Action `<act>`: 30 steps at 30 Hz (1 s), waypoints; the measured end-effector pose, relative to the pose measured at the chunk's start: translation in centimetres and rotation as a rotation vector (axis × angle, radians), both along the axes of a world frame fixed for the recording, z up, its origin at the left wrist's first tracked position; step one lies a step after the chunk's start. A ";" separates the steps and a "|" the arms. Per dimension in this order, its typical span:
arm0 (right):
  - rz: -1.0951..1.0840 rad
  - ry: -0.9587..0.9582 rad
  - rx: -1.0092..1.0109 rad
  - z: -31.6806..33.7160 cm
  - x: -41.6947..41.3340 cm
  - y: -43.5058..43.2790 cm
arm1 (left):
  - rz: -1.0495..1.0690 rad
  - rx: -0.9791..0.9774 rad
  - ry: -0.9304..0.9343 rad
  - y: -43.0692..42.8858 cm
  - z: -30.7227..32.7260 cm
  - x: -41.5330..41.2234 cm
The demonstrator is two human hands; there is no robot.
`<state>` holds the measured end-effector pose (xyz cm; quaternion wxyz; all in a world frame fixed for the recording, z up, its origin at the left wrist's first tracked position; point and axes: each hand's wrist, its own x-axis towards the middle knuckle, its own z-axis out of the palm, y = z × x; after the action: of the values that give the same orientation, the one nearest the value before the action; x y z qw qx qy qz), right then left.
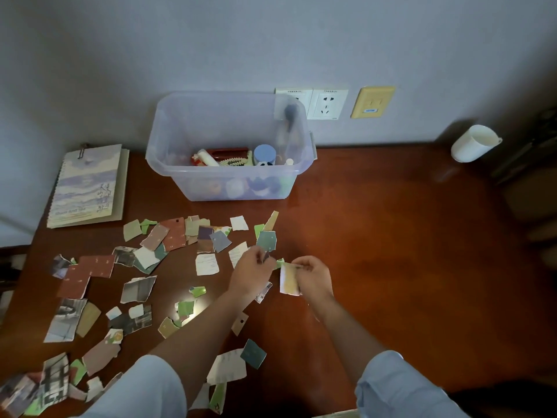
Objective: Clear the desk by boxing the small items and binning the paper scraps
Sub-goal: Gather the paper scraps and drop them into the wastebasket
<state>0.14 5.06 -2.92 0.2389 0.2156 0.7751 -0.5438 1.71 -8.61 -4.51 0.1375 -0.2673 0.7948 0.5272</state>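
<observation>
Many torn paper scraps lie across the left and middle of the brown desk. My left hand pinches a small dark scrap just below a teal scrap. My right hand holds a white and tan scrap, with a green bit showing between the two hands. A clear plastic box stands at the back of the desk against the wall. Several small items lie inside it, among them a blue cup and a white tube.
A spiral notebook lies at the back left corner. A white bin stands beyond the desk's far right edge. Wall sockets sit behind the box. The right half of the desk is bare wood.
</observation>
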 end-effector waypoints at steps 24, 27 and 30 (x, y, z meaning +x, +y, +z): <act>0.407 0.088 0.431 -0.3 -5.9 -4.6 | 0.268 0.037 -0.101 -3.5 1.6 -3.8; 0.456 0.111 0.552 -0.5 -6.1 -5.2 | 0.258 0.015 -0.070 -3.8 1.4 -4.0; 0.499 0.132 0.641 -0.6 -6.2 -5.9 | 0.225 -0.017 -0.064 -4.2 1.0 -4.3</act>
<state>-6.08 -0.80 -3.47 0.2340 0.0494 0.9474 -0.2127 -2.55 -12.85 -3.48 0.1003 -0.3727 0.7595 0.5237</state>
